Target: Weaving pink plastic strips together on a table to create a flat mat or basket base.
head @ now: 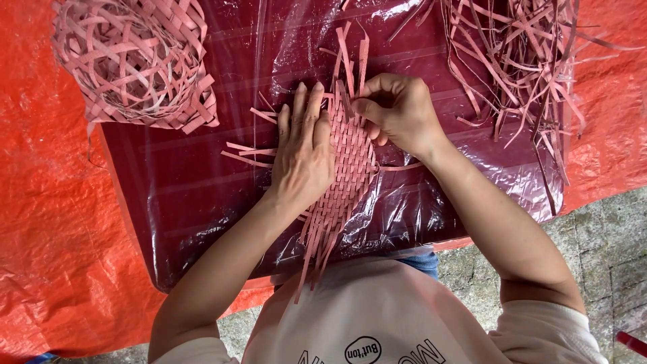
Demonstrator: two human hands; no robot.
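Observation:
A small woven mat of pink strips [347, 165] lies on a dark red board wrapped in clear plastic [182, 182]. My left hand [303, 152] rests flat on the mat's left side, fingers straight and together, pressing it down. My right hand [397, 111] is at the mat's upper right, thumb and fingers pinched on a pink strip [357, 101] at the weave's edge. Loose strip ends stick out of the mat at the top, left and bottom.
A loosely woven pink basket [138, 61] sits at the board's top left. A heap of loose pink strips [522, 57] lies at the top right. Orange tarpaulin [47, 202] covers the ground around the board; grey paving [606, 236] shows at the lower right.

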